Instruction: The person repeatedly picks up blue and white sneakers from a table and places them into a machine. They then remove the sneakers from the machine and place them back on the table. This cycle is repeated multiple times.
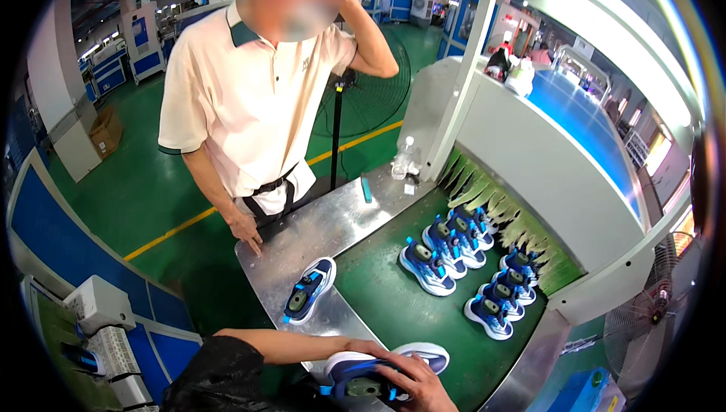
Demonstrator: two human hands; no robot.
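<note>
At the lower edge a blue sneaker (pixel 342 367) with a white sole is under both my hands. My left hand (pixel 369 348) reaches across its far side, with the fingers partly hidden. My right hand (pixel 416 383) lies over its right end, fingers curled onto the upper. Just beyond my right hand shows a second shoe (pixel 432 354) with a pale sole, partly covered; I cannot tell whether a hand touches it. Another blue sneaker (pixel 310 291) lies on the metal ledge (pixel 261 268), ahead and left of my hands.
Several blue sneakers (pixel 495 306) stand in rows on the green conveyor belt (pixel 408 321), before a machine opening with a fringed green curtain (pixel 556 261). A person (pixel 257 102) stands across the ledge, one hand near its corner. A clear bottle (pixel 408 156) and a teal tool (pixel 367 189) rest there.
</note>
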